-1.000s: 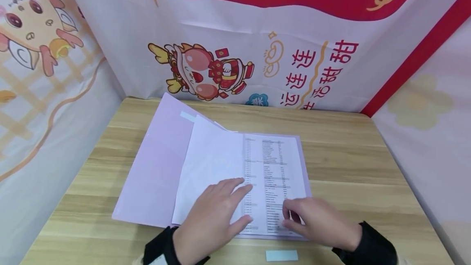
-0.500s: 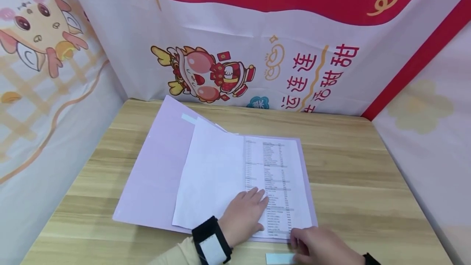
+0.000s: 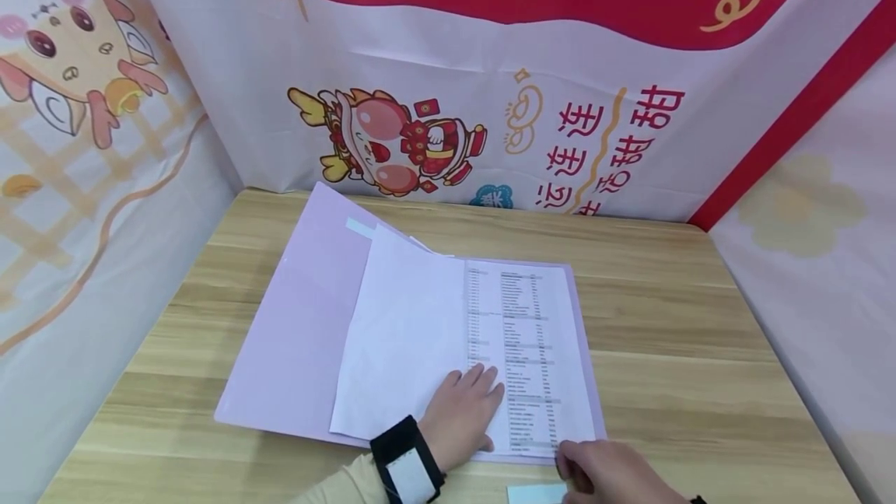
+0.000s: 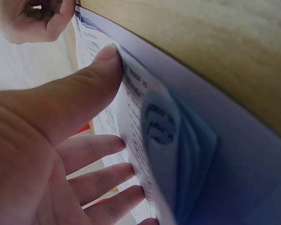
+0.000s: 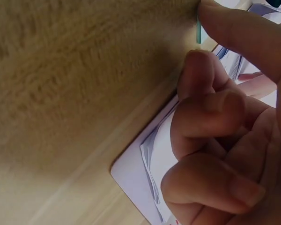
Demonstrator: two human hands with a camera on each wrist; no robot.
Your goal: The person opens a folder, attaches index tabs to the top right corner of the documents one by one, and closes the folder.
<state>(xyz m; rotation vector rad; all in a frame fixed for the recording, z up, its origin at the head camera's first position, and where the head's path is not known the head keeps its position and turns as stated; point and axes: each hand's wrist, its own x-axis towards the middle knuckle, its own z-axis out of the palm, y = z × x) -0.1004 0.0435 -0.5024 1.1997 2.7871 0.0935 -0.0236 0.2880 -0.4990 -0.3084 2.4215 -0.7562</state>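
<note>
A lilac folder (image 3: 287, 348) lies opened out on the wooden table, with a blank white page (image 3: 399, 325) turned left and a printed table sheet (image 3: 528, 333) on the right. My left hand (image 3: 462, 414) rests on the pages, fingers spread; in the left wrist view its thumb (image 4: 100, 70) lies along the layered sheet edges. My right hand (image 3: 612, 469) is at the folder's lower right corner, fingers curled, with thumb and forefinger apart. Their tips are right by a light-blue paper strip (image 3: 535, 494), whose right end the hand overlaps in the head view.
Another pale blue strip (image 3: 360, 227) sits on the folder's left cover near its top. A printed cloth (image 3: 392, 29) rises behind the wooden table (image 3: 651, 317), with more cloth at both sides. A black wristband (image 3: 406, 457) is on the left wrist.
My left hand has moved right and flattened onto the pages. The right hand has come down from the printed sheet to the light-blue strip by the folder's lower edge.
</note>
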